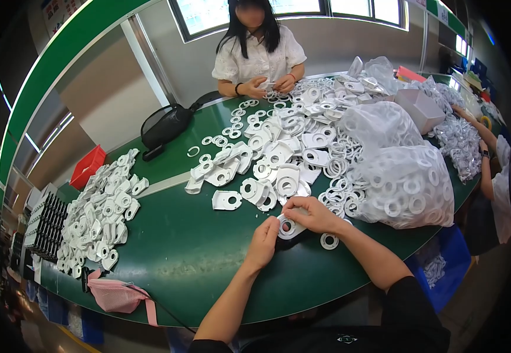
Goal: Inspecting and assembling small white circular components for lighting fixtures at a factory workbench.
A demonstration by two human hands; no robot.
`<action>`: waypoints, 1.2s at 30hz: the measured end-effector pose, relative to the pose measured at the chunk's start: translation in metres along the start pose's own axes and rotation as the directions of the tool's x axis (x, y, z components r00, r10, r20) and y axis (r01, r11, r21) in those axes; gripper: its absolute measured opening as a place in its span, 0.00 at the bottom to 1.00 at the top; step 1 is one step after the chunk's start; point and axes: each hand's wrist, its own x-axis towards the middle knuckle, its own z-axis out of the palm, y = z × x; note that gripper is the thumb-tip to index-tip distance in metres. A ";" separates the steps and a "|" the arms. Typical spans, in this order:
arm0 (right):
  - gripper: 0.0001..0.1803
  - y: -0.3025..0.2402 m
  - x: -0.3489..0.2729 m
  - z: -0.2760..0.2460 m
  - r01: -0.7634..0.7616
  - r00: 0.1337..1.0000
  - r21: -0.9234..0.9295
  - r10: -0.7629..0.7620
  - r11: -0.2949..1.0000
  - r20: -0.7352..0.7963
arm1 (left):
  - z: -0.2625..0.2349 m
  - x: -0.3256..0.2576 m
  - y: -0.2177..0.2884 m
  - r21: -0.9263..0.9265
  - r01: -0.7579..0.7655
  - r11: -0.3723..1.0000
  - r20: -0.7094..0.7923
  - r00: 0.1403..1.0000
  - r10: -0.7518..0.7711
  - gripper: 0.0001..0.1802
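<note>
My left hand (264,241) and my right hand (311,213) meet over the green table (191,253), both gripping one flat white plastic part (289,227) with a round hole. A loose white ring (328,241) lies just right of it, beside my right wrist. Directly beyond my hands spreads a heap of the same white parts (273,159) mixed with white rings (338,170).
A second pile of white parts (99,215) covers the table's left end, with a pink pouch (117,295) at its near edge. Clear bags of rings (405,173) bulge at right. A person in white (259,53) works opposite; another person's arm (488,167) shows far right. A black bag (166,125) lies behind.
</note>
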 end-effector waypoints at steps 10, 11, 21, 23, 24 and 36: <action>0.09 -0.012 -0.005 0.006 0.007 1.000 -0.176 -0.001 0.984 0.030 | -0.008 0.001 -0.004 0.606 -0.097 0.789 -0.084 0.979 0.184 0.14; 0.09 -0.008 -0.005 0.006 0.019 1.000 -0.145 -0.016 0.989 0.026 | -0.008 0.001 -0.004 0.571 -0.075 0.817 -0.083 0.986 0.148 0.14; 0.10 0.011 -0.002 0.022 -0.176 0.910 0.451 0.320 0.875 -0.265 | 0.011 0.000 -0.004 0.101 -0.081 0.992 -0.162 0.982 0.096 0.15; 0.14 0.015 -0.004 0.016 -0.189 0.900 0.300 0.287 0.935 -0.328 | 0.014 -0.001 -0.002 0.184 -0.084 0.979 -0.129 0.986 0.109 0.15; 0.17 0.017 -0.005 0.013 -0.204 0.892 0.141 0.243 0.969 -0.382 | 0.015 -0.001 -0.002 0.267 -0.090 0.959 -0.097 0.988 0.120 0.16; 0.11 -0.003 0.000 -0.003 -0.108 0.994 -0.207 0.111 0.972 0.005 | -0.025 0.008 0.003 0.001 0.093 0.996 -0.042 0.995 -0.093 0.18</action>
